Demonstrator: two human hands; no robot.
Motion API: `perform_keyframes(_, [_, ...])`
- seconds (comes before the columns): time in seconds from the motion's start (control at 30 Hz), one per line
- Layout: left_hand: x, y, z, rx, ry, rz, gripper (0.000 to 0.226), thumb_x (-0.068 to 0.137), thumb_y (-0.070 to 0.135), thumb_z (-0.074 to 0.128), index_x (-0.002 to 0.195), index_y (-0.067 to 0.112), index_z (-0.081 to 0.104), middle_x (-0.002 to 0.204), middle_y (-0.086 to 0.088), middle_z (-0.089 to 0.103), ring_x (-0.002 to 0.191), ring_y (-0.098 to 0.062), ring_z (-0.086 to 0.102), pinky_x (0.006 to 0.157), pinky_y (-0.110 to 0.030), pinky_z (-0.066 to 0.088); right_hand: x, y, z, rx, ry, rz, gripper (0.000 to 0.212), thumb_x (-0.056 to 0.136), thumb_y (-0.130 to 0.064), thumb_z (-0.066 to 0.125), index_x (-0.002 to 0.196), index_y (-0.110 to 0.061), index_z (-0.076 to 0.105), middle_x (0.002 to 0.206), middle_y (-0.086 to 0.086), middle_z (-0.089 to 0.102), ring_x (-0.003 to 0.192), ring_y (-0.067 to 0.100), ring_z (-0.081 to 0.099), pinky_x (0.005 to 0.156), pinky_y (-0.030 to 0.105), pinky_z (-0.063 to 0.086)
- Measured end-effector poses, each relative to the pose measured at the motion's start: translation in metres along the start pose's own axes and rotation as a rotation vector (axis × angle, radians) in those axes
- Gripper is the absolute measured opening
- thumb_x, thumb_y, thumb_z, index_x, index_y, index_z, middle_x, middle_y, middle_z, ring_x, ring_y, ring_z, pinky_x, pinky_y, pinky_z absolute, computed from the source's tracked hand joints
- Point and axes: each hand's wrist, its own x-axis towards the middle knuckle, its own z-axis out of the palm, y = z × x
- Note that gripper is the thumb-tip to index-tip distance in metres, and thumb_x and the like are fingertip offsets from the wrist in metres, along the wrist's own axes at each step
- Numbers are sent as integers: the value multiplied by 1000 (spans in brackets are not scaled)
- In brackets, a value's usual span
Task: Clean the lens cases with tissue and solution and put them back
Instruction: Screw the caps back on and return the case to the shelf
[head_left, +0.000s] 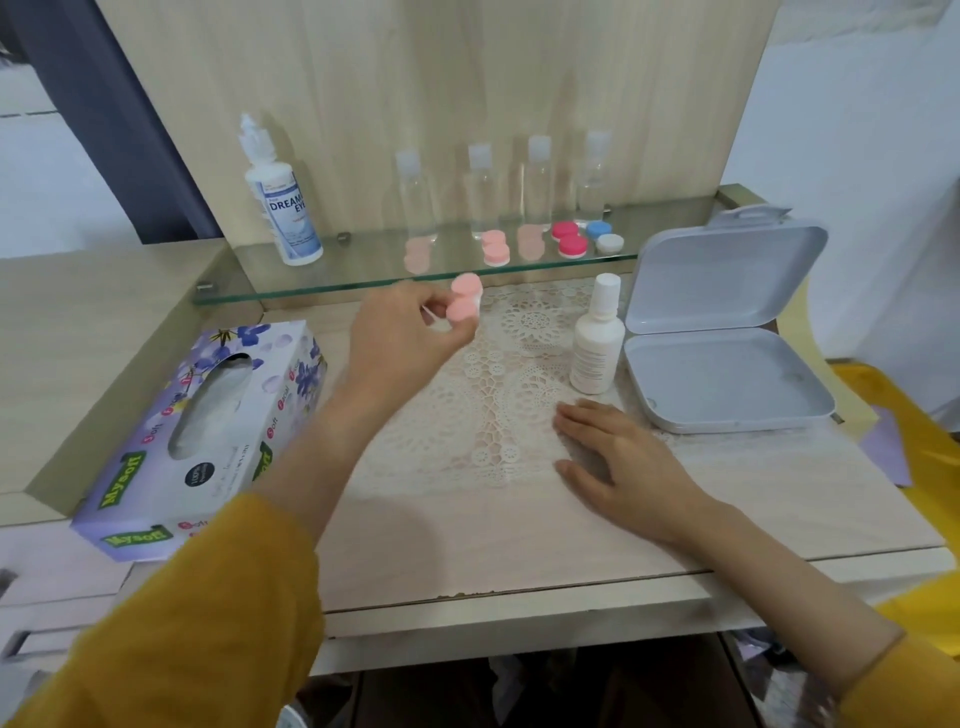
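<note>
Pinching a pink lens case (464, 303) above the doily (498, 374), the left hand (410, 332) has curled fingers; the right hand (618, 457) lies flat, fingers straight, on the worktop (467, 525).

Middle of lace mat (498, 395) open: passage between tissue box (208, 431) at left and white bottle (597, 338) at right. Open grey case (727, 364) just beside bottle closes the right side. Right hand (618, 457) lies flat at mat's near right edge. Left hand (405, 332), pinching pink lens case (465, 304), hangs before glass shelf (358, 262); clear bottles (480, 192) line its back.
</note>
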Motion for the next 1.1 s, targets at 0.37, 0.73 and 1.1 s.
perform_keyframes(0.37, [66,9,9,211,-14,-55,31,78,35,57,87,8,70,83,-12,69,80,-30,62,74,-40,49,1,5,5,-9,16,-16,63,81,-50,37,124,-8,57,133,3,53,127,23,45,105,29,24])
perform_keyframes(0.73, [82,2,30,410,-57,21,32,81,30,56,107,15,67,93,-10,69,88,-29,61,79,-37,46,2,6,8,-24,80,-36,55,81,-45,43,116,-8,63,125,4,60,118,24,53,101,35,29])
perform_keyframes(1.1, [82,-5,31,466,-24,112,30,83,26,55,107,13,68,97,-14,62,96,-30,51,77,-34,36,3,8,10,-11,77,-34,55,82,-45,42,118,-9,61,128,2,58,122,23,50,103,34,28])
